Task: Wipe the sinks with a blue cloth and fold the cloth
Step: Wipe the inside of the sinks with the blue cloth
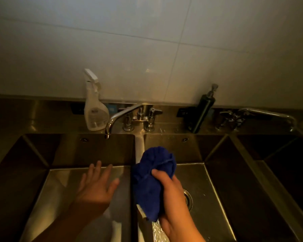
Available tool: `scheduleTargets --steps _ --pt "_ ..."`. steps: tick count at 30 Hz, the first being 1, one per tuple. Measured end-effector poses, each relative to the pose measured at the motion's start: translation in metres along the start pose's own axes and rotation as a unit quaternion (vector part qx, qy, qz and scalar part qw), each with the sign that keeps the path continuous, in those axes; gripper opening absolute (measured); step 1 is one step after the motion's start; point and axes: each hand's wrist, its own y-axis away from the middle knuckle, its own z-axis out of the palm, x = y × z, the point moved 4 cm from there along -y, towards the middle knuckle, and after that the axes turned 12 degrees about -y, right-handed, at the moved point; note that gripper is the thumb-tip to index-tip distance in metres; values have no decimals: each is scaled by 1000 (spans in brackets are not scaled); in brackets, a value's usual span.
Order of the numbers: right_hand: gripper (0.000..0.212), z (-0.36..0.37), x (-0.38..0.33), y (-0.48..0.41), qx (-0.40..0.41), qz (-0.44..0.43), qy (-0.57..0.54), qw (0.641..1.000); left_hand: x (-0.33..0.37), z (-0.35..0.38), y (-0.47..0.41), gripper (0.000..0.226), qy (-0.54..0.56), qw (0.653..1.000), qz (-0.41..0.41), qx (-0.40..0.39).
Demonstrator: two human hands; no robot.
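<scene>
A bunched blue cloth [151, 179] hangs over the divider between the left sink [63, 186] and the middle sink [208, 189]. My right hand [171, 198] grips the cloth from the right, fingers curled around it, above the middle sink's drain. My left hand [96, 186] hovers over the left sink with fingers spread and straight, holding nothing. A third sink [278, 154] lies at the far right.
A white spray bottle [94, 109] stands on the back ledge by the left faucet [124, 117]. A dark soap dispenser [202, 110] and a second faucet [262, 116] stand further right. A tiled wall rises behind.
</scene>
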Motion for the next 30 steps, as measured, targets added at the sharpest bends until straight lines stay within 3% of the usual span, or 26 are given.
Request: scheduleTargets --steps 6,10,12,15,18,20,21,24,28,30 --pt "28 -71 -54 -11 61 -35 22 997 72 -4 8 62 20 997 62 37" --pt "28 -125 -89 -34 61 -44 55 996 124 1 12 65 83 985 92 120" --pt "32 -152 -103 -47 56 -65 112 990 149 5 10 64 128 975 94 155" --pt "35 -198 -119 -65 65 -63 214 973 184 23 5 63 101 976 89 172" --pt "32 -239 -127 -86 64 -54 308 948 205 46 3 91 88 982 91 137" --pt "25 -263 -128 -101 66 -48 398 914 210 65 0 106 48 991 72 101" --pt "22 -274 -126 -108 65 -40 439 895 209 74 -3 103 33 994 59 85" --pt "24 -302 -111 -129 75 -3 552 831 205 107 -21 68 1 1000 28 15" --pt "37 -321 -95 -152 99 15 745 659 204 152 -50 51 9 999 6 -41" --pt "44 -332 -85 -166 102 30 795 597 207 172 -64 43 -15 999 13 -38"
